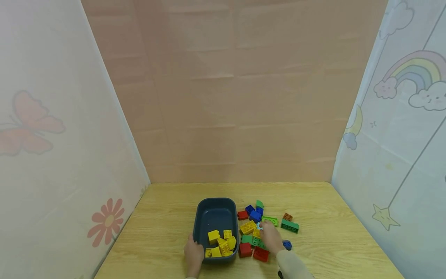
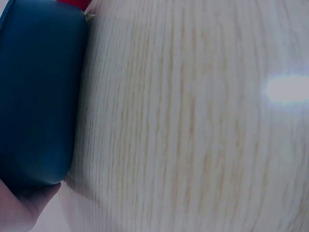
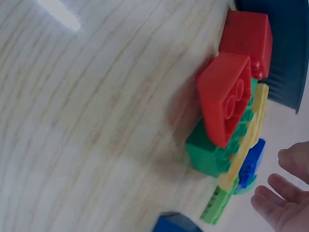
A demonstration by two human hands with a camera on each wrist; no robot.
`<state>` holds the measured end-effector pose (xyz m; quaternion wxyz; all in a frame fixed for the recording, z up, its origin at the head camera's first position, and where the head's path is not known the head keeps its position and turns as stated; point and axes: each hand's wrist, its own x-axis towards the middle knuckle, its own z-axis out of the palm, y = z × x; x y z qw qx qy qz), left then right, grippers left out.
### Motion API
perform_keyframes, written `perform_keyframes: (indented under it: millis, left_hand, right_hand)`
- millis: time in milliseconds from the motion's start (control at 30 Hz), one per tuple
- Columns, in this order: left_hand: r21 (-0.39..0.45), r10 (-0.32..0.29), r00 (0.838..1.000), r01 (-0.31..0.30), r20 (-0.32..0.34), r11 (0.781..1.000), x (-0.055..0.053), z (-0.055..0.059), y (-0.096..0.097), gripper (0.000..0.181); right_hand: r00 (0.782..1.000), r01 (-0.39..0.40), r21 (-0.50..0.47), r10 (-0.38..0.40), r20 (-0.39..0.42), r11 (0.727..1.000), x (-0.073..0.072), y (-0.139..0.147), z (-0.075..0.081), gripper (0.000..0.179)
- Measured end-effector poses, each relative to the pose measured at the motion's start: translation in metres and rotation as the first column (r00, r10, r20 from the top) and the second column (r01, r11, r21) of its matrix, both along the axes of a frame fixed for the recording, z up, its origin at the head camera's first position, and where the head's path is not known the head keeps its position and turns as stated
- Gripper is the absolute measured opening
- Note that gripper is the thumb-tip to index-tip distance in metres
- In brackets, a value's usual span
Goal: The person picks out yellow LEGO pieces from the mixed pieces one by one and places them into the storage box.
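A dark blue bin (image 1: 215, 200) stands on the table with several yellow bricks (image 1: 224, 248) in its near half. My left hand (image 1: 193, 254) grips the bin's near left side; in the left wrist view its thumb lies against the bin's corner. My right hand (image 1: 271, 237) reaches over the loose bricks right of the bin. Its fingertips are close to a light blue brick (image 1: 259, 225) and a yellow brick (image 1: 256, 233). In the right wrist view the fingers (image 3: 285, 191) are bent slightly, apart from the thumb, with nothing visible between them.
Around the right hand lie red bricks (image 1: 261, 254), green bricks (image 1: 290, 226), blue bricks (image 1: 255, 216), a longer yellow brick (image 1: 248, 227) and an orange brick (image 1: 287, 217). One blue brick (image 1: 287, 245) sits right of the wrist. Side walls and a brown back wall border the table.
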<state>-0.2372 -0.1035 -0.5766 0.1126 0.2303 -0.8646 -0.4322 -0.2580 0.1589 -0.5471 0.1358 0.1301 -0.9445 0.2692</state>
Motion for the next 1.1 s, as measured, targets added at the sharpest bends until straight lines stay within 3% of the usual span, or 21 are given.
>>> perform_keyframes:
  millis: [200, 400, 633, 1100]
  left_hand:
    - [0.0, 0.016, 1.0, -0.016, -0.016, 1.0, 0.002, 0.002, 0.003, 0.046]
    - [-0.007, -0.006, 0.999, 0.006, -0.038, 1.0, 0.002, 0.002, 0.002, 0.046]
    - [-0.018, -0.004, 0.998, 0.003, -0.055, 1.0, 0.002, 0.002, 0.002, 0.045]
    - [-0.018, 0.007, 0.998, -0.008, -0.068, 1.0, 0.001, -0.001, 0.001, 0.045]
  right_hand:
    - [0.998, 0.021, 0.006, -0.021, 0.062, 1.0, -0.004, 0.012, -0.008, 0.013]
    - [0.993, -0.003, 0.049, -0.003, 0.118, 0.999, -0.004, 0.018, -0.012, 0.014]
    - [0.991, -0.036, 0.06, 0.027, 0.134, 0.998, -0.004, 0.022, -0.015, 0.015]
    - [0.984, 0.003, 0.049, -0.012, 0.181, 0.999, -0.004, 0.023, -0.024, 0.017]
